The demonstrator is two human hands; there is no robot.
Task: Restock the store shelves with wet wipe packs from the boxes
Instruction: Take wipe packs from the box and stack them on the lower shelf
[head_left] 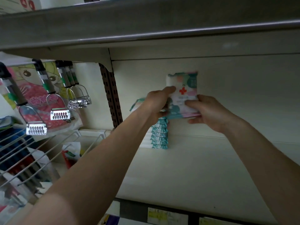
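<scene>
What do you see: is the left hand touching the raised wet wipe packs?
Touching. Head view shows the left hand gripping the wet wipe packs, thumb across their front.

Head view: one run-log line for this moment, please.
step: shelving | left hand: holds wet wipe packs | right hand: holds same packs | stack: on shelf, below held packs
</scene>
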